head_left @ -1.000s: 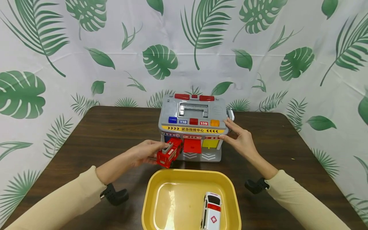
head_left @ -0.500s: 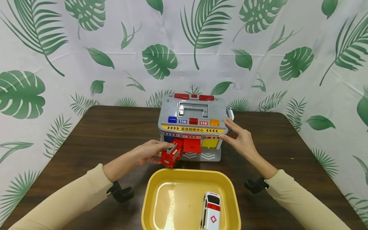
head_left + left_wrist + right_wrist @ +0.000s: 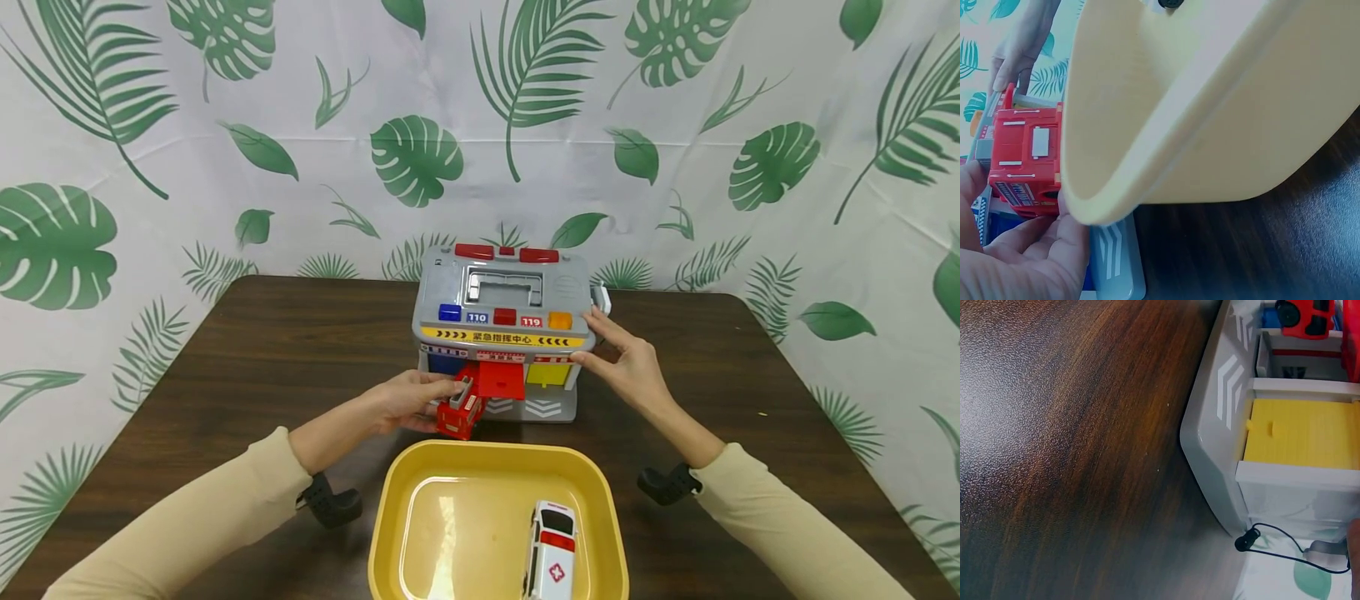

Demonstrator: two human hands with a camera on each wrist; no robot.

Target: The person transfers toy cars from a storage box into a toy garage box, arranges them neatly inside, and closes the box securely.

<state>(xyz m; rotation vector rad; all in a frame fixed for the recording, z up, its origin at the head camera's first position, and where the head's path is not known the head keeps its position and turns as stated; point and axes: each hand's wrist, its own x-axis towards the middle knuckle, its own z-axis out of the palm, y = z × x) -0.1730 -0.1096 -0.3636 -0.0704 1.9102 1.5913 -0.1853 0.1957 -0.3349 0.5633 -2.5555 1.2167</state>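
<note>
My left hand (image 3: pixel 408 400) grips a red toy fire truck (image 3: pixel 459 415), thumb on top by its grey ladder and fingers under its side. The truck sits at the front of a grey toy emergency station (image 3: pixel 506 340), its front end hidden beside the raised red door (image 3: pixel 502 381) of the middle bay. In the left wrist view the truck's rear (image 3: pixel 1025 147) faces the camera. My right hand (image 3: pixel 628 367) holds the station's right roof edge, thumb at the front and fingers on top. The yellow door (image 3: pixel 1304 434) is down; the middle bay (image 3: pixel 1304 362) gapes in the right wrist view.
A yellow tub (image 3: pixel 480 454) stands just in front of the station, with a white toy ambulance (image 3: pixel 557 554) lying in its right half. A black cord (image 3: pixel 1285 531) hangs by the station's right side. Dark wooden table (image 3: pixel 315 333) surrounds them, backed by a leaf-patterned cloth (image 3: pixel 525 200).
My left hand has shifted the fire truck to the right, from in front of the left blue bay towards the middle bay. The right hand, station and tub have stayed in place.
</note>
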